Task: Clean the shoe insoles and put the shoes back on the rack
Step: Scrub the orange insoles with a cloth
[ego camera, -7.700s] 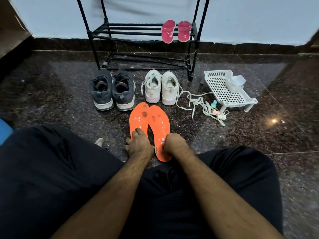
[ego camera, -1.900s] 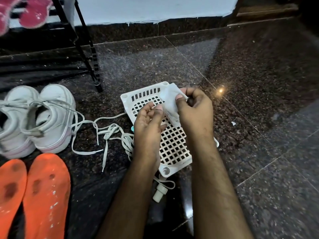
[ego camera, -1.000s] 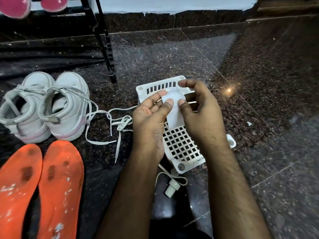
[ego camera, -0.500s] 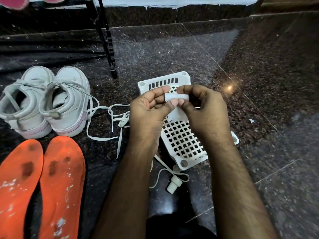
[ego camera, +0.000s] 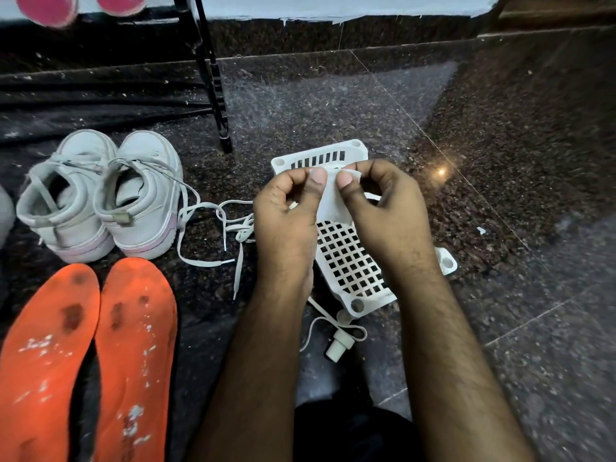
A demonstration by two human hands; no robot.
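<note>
Left hand [ego camera: 286, 208]: thumb and fingers [ego camera: 315, 181] pinch the upper left edge of a small white wipe [ego camera: 331, 201].
Right hand [ego camera: 383, 201]: thumb and curled fingers pinch the same wipe at its upper right edge, so it hangs between the two hands.
Wipe: thin, limp and light; it looks folded and, I judge, is being pulled open. Corners are the best hold, since a mid-sheet pinch would bunch it.
Orange insoles [ego camera: 86, 355]: lying flat, side by side on the floor, well to the left of the fingers and nearer the person; dark stains and white flecks show on top.
Insole handling: probably light, bendy foam that slides under a rub, so pin the heel end with one hand and wipe with the other.
White shoes [ego camera: 100, 198]: left of the fingers, beyond the insoles, laces [ego camera: 213, 228] trailing toward the left hand.
White tray [ego camera: 346, 258]: perforated plastic, directly under the fingers.
Small bottle [ego camera: 340, 345]: below the wrists, beside the tray corner.
Floor [ego camera: 500, 161]: dark speckled polished stone, glossy, with a light glare right of the fingers.
Rack [ego camera: 213, 78]: black leg beyond the left hand; pink footwear [ego camera: 80, 5] on it at the top edge.
</note>
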